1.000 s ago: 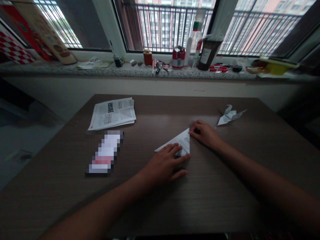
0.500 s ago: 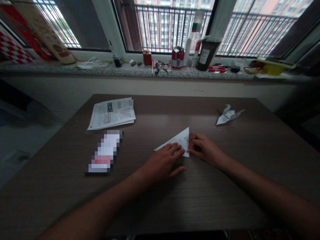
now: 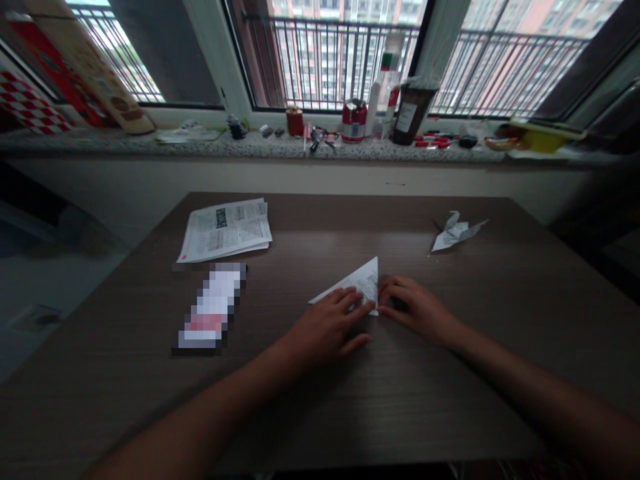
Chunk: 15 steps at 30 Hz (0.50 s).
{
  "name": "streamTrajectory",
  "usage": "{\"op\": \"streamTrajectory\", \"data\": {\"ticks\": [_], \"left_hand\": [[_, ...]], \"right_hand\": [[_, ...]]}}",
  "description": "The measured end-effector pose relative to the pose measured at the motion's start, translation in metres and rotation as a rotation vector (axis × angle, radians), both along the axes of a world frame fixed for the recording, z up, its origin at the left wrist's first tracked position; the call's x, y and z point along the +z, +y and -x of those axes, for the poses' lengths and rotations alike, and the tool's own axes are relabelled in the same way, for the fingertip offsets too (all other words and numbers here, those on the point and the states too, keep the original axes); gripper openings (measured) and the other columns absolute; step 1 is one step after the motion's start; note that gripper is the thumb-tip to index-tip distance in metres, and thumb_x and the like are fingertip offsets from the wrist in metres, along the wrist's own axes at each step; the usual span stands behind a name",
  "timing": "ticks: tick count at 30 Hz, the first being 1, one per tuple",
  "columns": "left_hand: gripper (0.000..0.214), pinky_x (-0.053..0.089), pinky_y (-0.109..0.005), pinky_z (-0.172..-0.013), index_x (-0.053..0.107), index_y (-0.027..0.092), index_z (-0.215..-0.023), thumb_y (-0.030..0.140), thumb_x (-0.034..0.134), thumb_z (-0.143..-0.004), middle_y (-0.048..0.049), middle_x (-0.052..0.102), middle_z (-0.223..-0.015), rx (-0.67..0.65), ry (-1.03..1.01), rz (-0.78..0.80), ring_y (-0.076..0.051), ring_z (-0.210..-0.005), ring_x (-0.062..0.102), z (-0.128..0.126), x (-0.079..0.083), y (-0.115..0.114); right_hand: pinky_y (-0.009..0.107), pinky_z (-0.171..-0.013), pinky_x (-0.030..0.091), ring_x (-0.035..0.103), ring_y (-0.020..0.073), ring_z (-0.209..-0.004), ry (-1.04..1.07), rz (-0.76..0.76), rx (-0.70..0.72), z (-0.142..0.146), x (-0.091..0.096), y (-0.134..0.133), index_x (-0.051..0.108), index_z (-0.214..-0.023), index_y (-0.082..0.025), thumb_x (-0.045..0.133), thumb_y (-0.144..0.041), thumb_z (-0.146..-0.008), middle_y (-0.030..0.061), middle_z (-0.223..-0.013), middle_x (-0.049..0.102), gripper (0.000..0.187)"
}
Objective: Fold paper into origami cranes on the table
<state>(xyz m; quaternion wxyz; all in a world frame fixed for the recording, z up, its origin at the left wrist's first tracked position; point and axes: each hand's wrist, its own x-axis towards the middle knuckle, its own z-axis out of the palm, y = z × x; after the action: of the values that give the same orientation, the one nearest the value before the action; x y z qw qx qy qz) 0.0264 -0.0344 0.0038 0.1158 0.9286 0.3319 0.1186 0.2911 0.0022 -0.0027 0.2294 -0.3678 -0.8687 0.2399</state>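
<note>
A white printed paper folded into a triangle (image 3: 361,283) lies on the dark wooden table (image 3: 320,387). My left hand (image 3: 327,327) lies flat on the triangle's near part, fingers stretched out and pressing it down. My right hand (image 3: 413,308) rests at the triangle's right edge, fingers curled, with the fingertips touching the paper's lower right corner.
A folded paper crane (image 3: 456,231) sits at the table's far right. A stack of printed sheets (image 3: 226,229) lies at the far left, with a blurred flat object (image 3: 210,315) in front of it. Bottles, a can and small items line the windowsill (image 3: 360,120).
My right hand has slid down the triangle's right edge from its top corner to its lower corner. My left hand has stayed on the paper.
</note>
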Motion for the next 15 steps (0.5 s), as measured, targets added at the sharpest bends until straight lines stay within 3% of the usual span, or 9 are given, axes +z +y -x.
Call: {"op": "streamTrajectory", "data": {"ticks": [4,15], "left_hand": [[0.052,0.043,-0.051,-0.116,0.048,0.025,-0.152,0.05,0.052,-0.106,-0.0139,0.051,-0.152,-0.009,0.023,-0.007,-0.034,-0.146,0.042,0.0,0.001,0.0],[0.053,0.04,-0.05,-0.119,0.049,0.028,-0.153,0.052,0.053,-0.105,-0.0113,0.051,-0.153,0.003,0.002,0.011,-0.032,-0.147,0.041,0.001,0.0,-0.001]], "right_hand": [[0.037,-0.082,0.051,0.063,0.0236,-0.092,-0.004,-0.066,-0.143,0.0,-0.002,0.016,0.064,-0.091,-0.022,0.066,-0.022,-0.097,0.0065,-0.098,0.065,0.007],[0.034,-0.076,0.05,0.063,0.0219,-0.084,-0.076,-0.106,-0.264,0.004,-0.012,0.079,0.068,-0.087,-0.02,0.072,-0.022,-0.091,0.006,-0.093,0.064,0.007]]}}
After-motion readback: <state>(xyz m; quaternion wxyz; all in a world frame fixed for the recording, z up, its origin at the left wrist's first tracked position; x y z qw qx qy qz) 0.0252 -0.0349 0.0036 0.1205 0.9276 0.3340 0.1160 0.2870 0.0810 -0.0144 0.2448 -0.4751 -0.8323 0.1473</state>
